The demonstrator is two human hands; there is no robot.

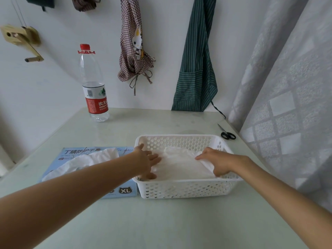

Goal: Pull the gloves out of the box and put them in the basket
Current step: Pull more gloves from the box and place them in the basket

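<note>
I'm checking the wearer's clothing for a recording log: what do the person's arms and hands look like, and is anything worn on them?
Both the left hand and the right hand are bare, with no gloves, rings, watch or bracelets visible. Both forearms are uncovered right to the picture's edge; no sleeve shows.

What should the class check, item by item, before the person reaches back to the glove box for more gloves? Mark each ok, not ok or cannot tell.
1. Gloves in basket lie inside the white basket, nothing over the rim: ok.
2. Left hand free to leave: fingers flat on the pile, gripping nothing: ok.
3. Right hand free: fingers curl at the glove edge; whether it pinches it: cannot tell.
4. More gloves ready: a white glove sticks out of the blue glove box: ok.
5. Box close to the basket's left side: ok.
6. How many gloves remain inside: cannot tell.
</note>
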